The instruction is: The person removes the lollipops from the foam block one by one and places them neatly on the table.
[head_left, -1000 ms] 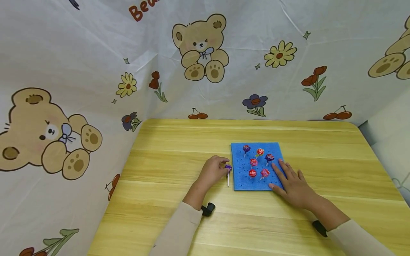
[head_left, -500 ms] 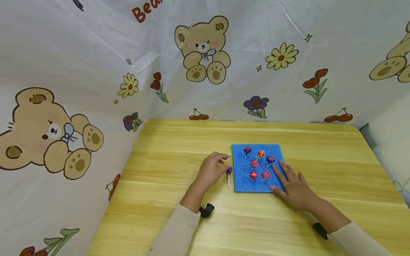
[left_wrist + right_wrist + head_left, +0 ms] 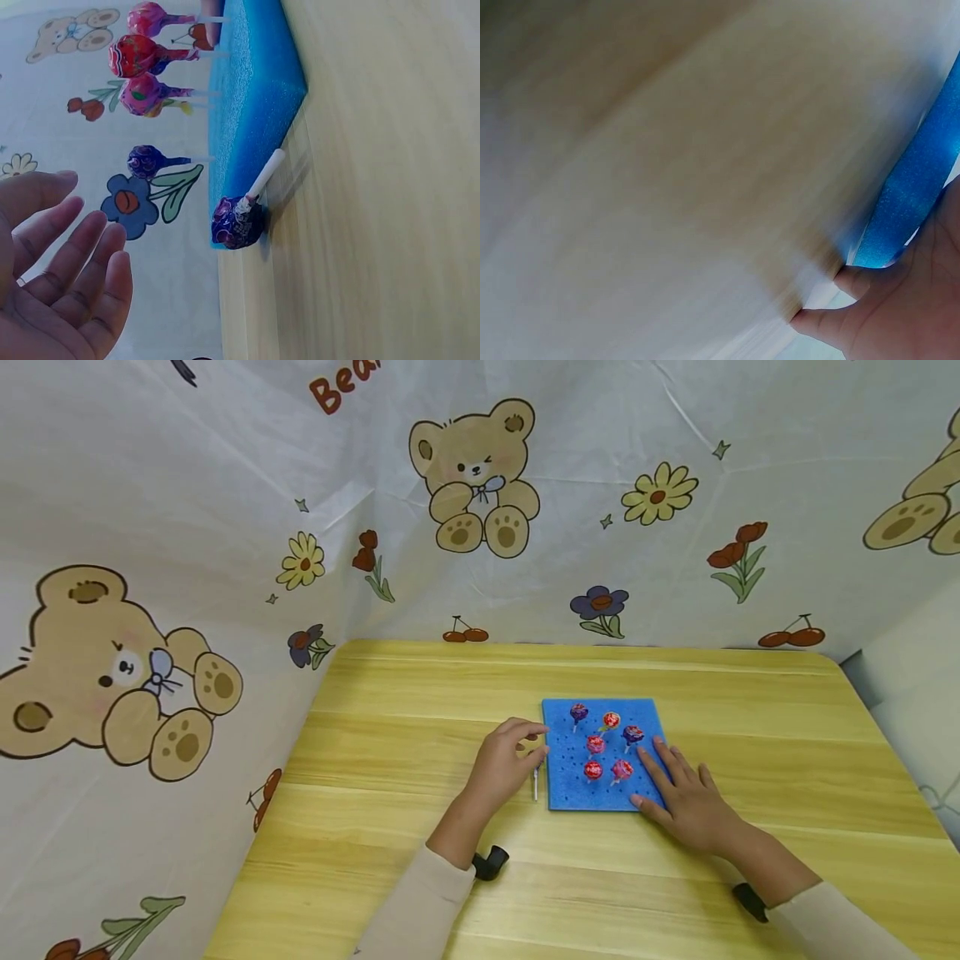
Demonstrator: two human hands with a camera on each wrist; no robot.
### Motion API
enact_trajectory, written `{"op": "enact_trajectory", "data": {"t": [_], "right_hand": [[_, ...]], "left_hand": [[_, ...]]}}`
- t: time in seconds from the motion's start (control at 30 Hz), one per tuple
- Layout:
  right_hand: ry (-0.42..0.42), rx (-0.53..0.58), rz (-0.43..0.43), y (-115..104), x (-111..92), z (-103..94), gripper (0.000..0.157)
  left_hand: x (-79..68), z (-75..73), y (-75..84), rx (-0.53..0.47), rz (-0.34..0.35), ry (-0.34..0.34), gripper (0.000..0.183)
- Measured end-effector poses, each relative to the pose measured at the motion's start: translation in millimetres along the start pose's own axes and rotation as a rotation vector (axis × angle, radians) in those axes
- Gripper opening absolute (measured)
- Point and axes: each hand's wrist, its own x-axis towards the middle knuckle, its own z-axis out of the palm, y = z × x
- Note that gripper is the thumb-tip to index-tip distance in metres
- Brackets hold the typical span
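Observation:
A purple-wrapped lollipop [image 3: 238,223] with a white stick lies on the table beside the blue foam board [image 3: 600,797]. My left hand [image 3: 506,764] hovers over it with loosely bent fingers and thumb apart. In the left wrist view a gap separates that hand from the lollipop. From the head, the hand covers most of the wrapped top while the stick shows. My right hand [image 3: 693,802] rests spread on the board's right edge, some fingertips on its top. Several lollipops stand upright in the board, among them a red one [image 3: 592,770] and a dark purple one [image 3: 633,734].
The board's top is dotted with small holes. It lies on a wooden table [image 3: 420,693] whose far edge meets a white cloth [image 3: 330,460] printed with bears and flowers. Another cloth-covered side rises at the left.
My left hand has shifted slightly right, its fingertips now at the board's left edge, and it hides more of the loose lollipop's top. My right hand stays in place.

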Motion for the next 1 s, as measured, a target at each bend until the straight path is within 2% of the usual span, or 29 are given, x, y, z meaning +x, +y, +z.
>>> {"op": "enact_trajectory", "data": {"t": [0.3, 0.5, 0.7, 1.0], "right_hand": [[-0.003, 0.001, 0.000, 1, -1, 0.4, 0.083], [-0.002, 0.000, 0.000, 1, -1, 0.4, 0.083], [-0.002, -0.009, 0.005, 1, 0, 0.3, 0.083], [0.002, -0.012, 0.005, -2, -1, -1.5, 0.083]], "left_hand": [[-2.4, 7.5, 8.3, -0.035, 0.024, -0.055, 0.033], [-3.4, 17.1, 13.6, 0.015, 0.075, -0.089, 0.031], [-6.2, 27.9, 17.2, 0.037, 0.087, -0.140, 0.033], [-7.9, 39.4, 18.0, 0.079, 0.142, -0.149, 0.034]]}}
